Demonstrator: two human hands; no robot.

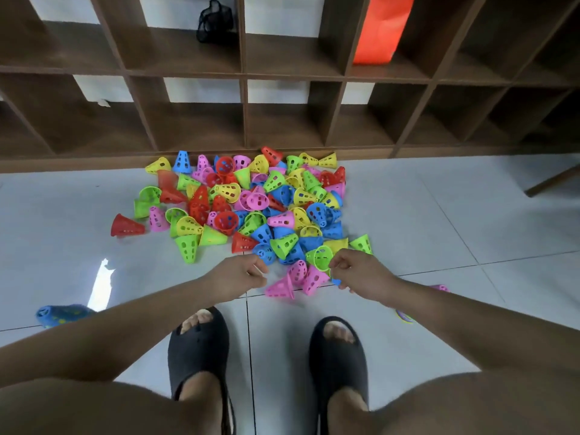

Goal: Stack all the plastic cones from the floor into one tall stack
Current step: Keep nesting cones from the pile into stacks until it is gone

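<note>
Cones (pixel 251 202) are found heaped loose on the tiled floor (pixel 439 221), against the foot of a wooden shelf unit (pixel 244 120). No stack is begun yet. Colours noted are red, blue, green, yellow and pink. Each is a short, blunt-topped cone of thin plastic, pierced with holes and open at the wide end. Most are tipped on their sides with axes pointing every way; a few are seen upright.

The near edge of the heap lies directly ahead of both hands. The left hand (pixel 241 274) is held just short of a blue cone (pixel 264 253), fingers loosely curled, with nothing seen in them. The right hand (pixel 361 274) is set at the rim of a green cone (pixel 320 257), whose mouth is turned up toward the camera and whose long axis runs away into the heap. The right fingers are curled close to that rim and a scrap of blue shows beneath them. Whether anything is gripped there cannot be told.

Three pink cones (pixel 315 279) lie on their sides between the two hands, within reach of either.

Judged: the green cone is best taken by the right hand, being nearer. Each cone must be turned so that its axis matches the next before nesting is possible.
</note>
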